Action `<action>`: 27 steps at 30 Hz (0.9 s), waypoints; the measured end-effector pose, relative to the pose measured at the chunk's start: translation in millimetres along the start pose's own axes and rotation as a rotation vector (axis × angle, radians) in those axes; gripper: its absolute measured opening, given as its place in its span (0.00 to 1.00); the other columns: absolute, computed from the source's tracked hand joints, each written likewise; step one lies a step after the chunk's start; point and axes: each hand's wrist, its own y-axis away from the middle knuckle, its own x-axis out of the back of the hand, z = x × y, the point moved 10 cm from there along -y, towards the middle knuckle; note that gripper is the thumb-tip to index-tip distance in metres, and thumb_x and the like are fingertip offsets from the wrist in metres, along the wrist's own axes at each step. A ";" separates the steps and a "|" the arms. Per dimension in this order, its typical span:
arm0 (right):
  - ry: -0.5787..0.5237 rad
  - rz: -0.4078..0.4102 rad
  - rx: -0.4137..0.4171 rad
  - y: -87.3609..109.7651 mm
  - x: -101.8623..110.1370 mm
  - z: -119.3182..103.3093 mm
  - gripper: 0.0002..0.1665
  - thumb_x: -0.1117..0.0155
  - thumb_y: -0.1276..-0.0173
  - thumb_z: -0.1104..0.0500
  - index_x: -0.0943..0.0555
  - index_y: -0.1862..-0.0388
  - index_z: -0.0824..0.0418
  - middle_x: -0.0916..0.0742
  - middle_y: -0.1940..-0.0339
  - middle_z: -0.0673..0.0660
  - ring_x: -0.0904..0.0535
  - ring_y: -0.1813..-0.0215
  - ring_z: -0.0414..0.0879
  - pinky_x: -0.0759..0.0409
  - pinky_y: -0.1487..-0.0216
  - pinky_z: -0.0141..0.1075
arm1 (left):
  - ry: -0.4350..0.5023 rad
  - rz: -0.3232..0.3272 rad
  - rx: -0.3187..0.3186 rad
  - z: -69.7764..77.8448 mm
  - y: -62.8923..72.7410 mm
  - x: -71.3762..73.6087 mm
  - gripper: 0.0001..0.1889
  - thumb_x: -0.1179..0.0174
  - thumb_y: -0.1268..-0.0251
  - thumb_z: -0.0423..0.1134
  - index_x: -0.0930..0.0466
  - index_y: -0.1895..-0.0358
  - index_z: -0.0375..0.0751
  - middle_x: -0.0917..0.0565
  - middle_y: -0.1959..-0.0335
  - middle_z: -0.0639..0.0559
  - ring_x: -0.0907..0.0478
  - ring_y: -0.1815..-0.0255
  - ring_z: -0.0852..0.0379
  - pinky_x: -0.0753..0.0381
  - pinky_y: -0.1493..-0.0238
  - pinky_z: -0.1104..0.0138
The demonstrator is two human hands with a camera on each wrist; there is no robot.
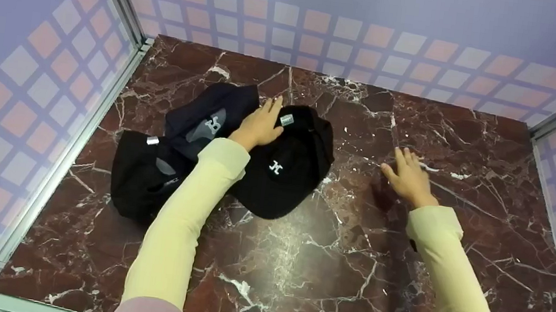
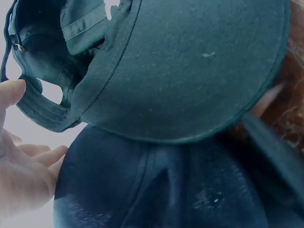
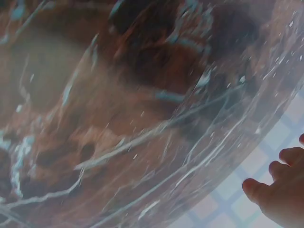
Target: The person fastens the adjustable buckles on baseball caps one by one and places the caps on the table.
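Note:
My left hand (image 1: 261, 122) is over the seam between a navy cap (image 1: 242, 98) and a black cap (image 1: 284, 194), its fingers extended forward. The black cap lies with its inside up, its brim toward me and a small white emblem on it. In the left wrist view, my thumb (image 2: 12, 92) is right at the strap of the black cap (image 2: 190, 71), while the fingers are spread apart from it beside the navy cap (image 2: 142, 180). My right hand (image 1: 408, 177) hovers over the tabletop at the right, fingers extended and holding nothing.
Another black cap (image 1: 135, 175) lies at the left, partly behind my left sleeve, against the navy cap. The dark red marbled tabletop (image 1: 295, 275) is bounded by purple panels with pink and white squares (image 1: 285, 14) and metal frame bars (image 1: 64, 167).

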 end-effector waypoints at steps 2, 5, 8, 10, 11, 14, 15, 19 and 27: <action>-0.033 -0.016 0.010 -0.5 -4.4 -7.0 0.40 0.63 0.32 0.41 0.54 0.31 0.65 0.50 0.31 0.70 0.58 0.31 0.65 0.52 0.39 0.62 | 0.022 0.000 0.001 -1.2 0.1 -1.4 0.37 0.53 0.36 0.45 0.65 0.30 0.45 0.54 0.30 0.38 0.47 0.33 0.41 0.43 0.36 0.55; -0.090 -0.034 0.032 -2.1 -11.4 -18.3 0.41 0.62 0.33 0.41 0.53 0.31 0.66 0.50 0.31 0.70 0.57 0.31 0.65 0.53 0.37 0.59 | 0.045 0.003 -0.002 -2.1 0.1 -3.5 0.37 0.53 0.36 0.44 0.65 0.30 0.44 0.52 0.31 0.38 0.45 0.34 0.41 0.43 0.36 0.55; -0.155 -0.050 0.062 -3.3 -17.8 -30.9 0.40 0.60 0.33 0.43 0.52 0.32 0.68 0.49 0.32 0.71 0.56 0.31 0.64 0.55 0.35 0.55 | 0.056 0.003 -0.009 -1.7 0.0 -6.3 0.37 0.53 0.37 0.43 0.65 0.30 0.44 0.51 0.31 0.38 0.43 0.35 0.41 0.42 0.37 0.56; -0.192 -0.063 0.082 -3.2 -21.5 -39.7 0.40 0.59 0.33 0.44 0.51 0.33 0.69 0.49 0.32 0.71 0.55 0.31 0.64 0.56 0.34 0.54 | 0.059 -0.004 -0.007 -1.6 0.0 -8.6 0.38 0.52 0.37 0.43 0.65 0.30 0.43 0.51 0.31 0.38 0.44 0.35 0.41 0.43 0.36 0.56; -0.211 -0.072 0.087 -3.0 -23.5 -43.5 0.40 0.58 0.33 0.44 0.51 0.33 0.69 0.49 0.32 0.71 0.55 0.31 0.64 0.56 0.34 0.53 | 0.058 -0.007 -0.007 -1.7 0.0 -9.7 0.38 0.52 0.37 0.42 0.65 0.30 0.43 0.50 0.31 0.38 0.44 0.35 0.41 0.43 0.36 0.56; -0.260 -0.095 0.098 -1.5 -28.4 -55.1 0.40 0.58 0.33 0.43 0.51 0.32 0.69 0.49 0.31 0.70 0.54 0.31 0.64 0.55 0.34 0.53 | 0.048 -0.002 -0.006 -1.7 0.6 -11.0 0.38 0.52 0.38 0.41 0.64 0.30 0.43 0.49 0.32 0.38 0.43 0.35 0.41 0.43 0.36 0.57; -0.273 -0.102 0.099 -1.0 -30.0 -58.7 0.40 0.58 0.33 0.43 0.51 0.32 0.68 0.48 0.31 0.70 0.53 0.31 0.64 0.55 0.33 0.52 | 0.044 0.004 -0.007 -1.7 0.7 -10.9 0.37 0.52 0.38 0.40 0.64 0.31 0.42 0.48 0.32 0.39 0.43 0.35 0.42 0.43 0.36 0.57; -0.330 -0.120 0.089 0.1 -36.1 -70.2 0.40 0.56 0.34 0.43 0.51 0.32 0.67 0.45 0.32 0.70 0.50 0.32 0.63 0.52 0.34 0.52 | 0.034 0.037 -0.016 -0.4 1.4 -9.8 0.36 0.51 0.39 0.38 0.60 0.31 0.39 0.46 0.33 0.39 0.41 0.36 0.42 0.41 0.37 0.57; -0.538 -0.173 0.085 2.9 -49.1 -95.2 0.42 0.48 0.38 0.45 0.50 0.32 0.63 0.37 0.35 0.68 0.40 0.35 0.61 0.40 0.38 0.52 | -0.017 0.060 -0.013 0.1 2.3 -11.7 0.36 0.50 0.42 0.34 0.57 0.31 0.40 0.45 0.32 0.40 0.41 0.35 0.44 0.39 0.38 0.58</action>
